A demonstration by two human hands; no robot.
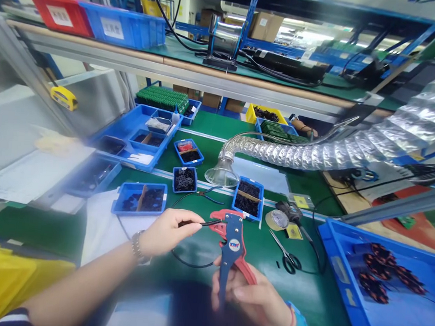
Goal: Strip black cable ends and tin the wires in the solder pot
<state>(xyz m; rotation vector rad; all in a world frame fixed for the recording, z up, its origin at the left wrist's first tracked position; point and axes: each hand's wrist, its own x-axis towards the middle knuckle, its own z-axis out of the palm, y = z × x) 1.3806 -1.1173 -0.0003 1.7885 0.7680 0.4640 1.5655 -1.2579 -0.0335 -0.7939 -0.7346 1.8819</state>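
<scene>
Thin black round cable (210, 223) sits btwn the two hands: one end at the red jaws of the red-and-dark-blue metal wire stripper (233, 245), the other side pinched in the L hand (166, 232).

Tips for this step, IMO: keep the cable sq. to the jaw mouth, no bend at entry. Pinch close to the tool so the end doesn't buckle, but keep fingertips clear of the jaws. Check insertion depth vs. req'd length before squeezing; one smooth, even stroke on the handles, no tugging w/ the L hand. Main risk, I'd say: skewed entry = nicked strands or ragged cut.

Position: cable leaves the L fingers (195, 227) heading R into the stripper head, short free span btwn fingertips and jaws, approx level. L fingers: thumb + index closed on the cable, no gap visible. R hand (255, 294): curled round the stripper handles below the head; handles spread apart, so grip is only part-closed. Not touching the cable AFAICT. Jaws clamped or not, and how deep the end sits: can't tell.

Thin black cable loop (193, 266) runs below the L hand, over the green tabletop (314, 293); prob. same cable, can't confirm. Black-handled metal scissors (290, 262) lie R of the stripper, short black offcut-like piece (277, 264) just beside them.
</scene>
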